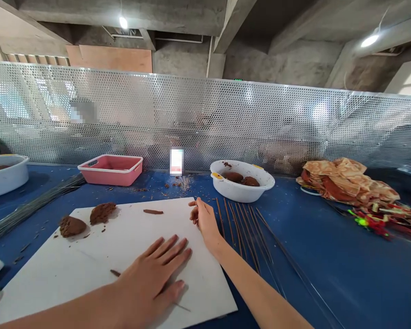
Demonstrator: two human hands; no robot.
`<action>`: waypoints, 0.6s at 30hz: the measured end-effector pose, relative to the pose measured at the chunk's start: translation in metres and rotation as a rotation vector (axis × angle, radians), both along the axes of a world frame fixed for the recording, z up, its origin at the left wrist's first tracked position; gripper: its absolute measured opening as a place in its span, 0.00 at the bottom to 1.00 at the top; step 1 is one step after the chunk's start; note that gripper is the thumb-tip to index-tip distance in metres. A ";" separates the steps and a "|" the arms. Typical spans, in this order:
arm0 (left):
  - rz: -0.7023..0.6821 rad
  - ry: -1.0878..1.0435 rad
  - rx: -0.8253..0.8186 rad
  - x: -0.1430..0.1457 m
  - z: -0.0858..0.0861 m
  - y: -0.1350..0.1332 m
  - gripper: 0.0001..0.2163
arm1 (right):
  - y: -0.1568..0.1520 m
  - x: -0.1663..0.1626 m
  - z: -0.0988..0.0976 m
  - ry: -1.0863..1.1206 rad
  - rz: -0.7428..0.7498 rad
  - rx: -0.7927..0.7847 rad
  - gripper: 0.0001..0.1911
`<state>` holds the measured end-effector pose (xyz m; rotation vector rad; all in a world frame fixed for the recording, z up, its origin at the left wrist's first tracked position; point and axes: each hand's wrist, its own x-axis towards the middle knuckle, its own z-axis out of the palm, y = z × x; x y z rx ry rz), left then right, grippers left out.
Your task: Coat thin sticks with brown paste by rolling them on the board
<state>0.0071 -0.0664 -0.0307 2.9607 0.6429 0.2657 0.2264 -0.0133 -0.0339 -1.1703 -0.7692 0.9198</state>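
Note:
My left hand (pixel 164 265) lies flat, fingers spread, on a white board (pixel 102 297). Beside its wrist, the tip of a brown clay roll (pixel 115 273) pokes out. A thin wire (pixel 182 307) shows below the thumb; whether the two join under the palm is hidden. At the board's far right corner, my right hand (pixel 204 220) is loosely curled with fingers apart and nothing visible in it. Two brown clay lumps (pixel 72 226) (pixel 102 213) and a short clay roll (pixel 153 211) rest on the board. Several clay-coated wires (pixel 241 228) lie right of my right hand.
A pink basin (pixel 111 176) and a white tub (pixel 241 192) with clay stand along a perforated metal screen (pixel 188 100). Bare wires (pixel 37 201) lie left. A crumpled tan cloth (pixel 352 178) and colourful strands (pixel 380 224) are at right on the blue table (pixel 345 274).

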 end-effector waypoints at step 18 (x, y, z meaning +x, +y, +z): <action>-0.088 0.051 -0.009 -0.001 0.017 0.017 0.28 | -0.006 0.000 0.007 -0.012 0.000 -0.037 0.26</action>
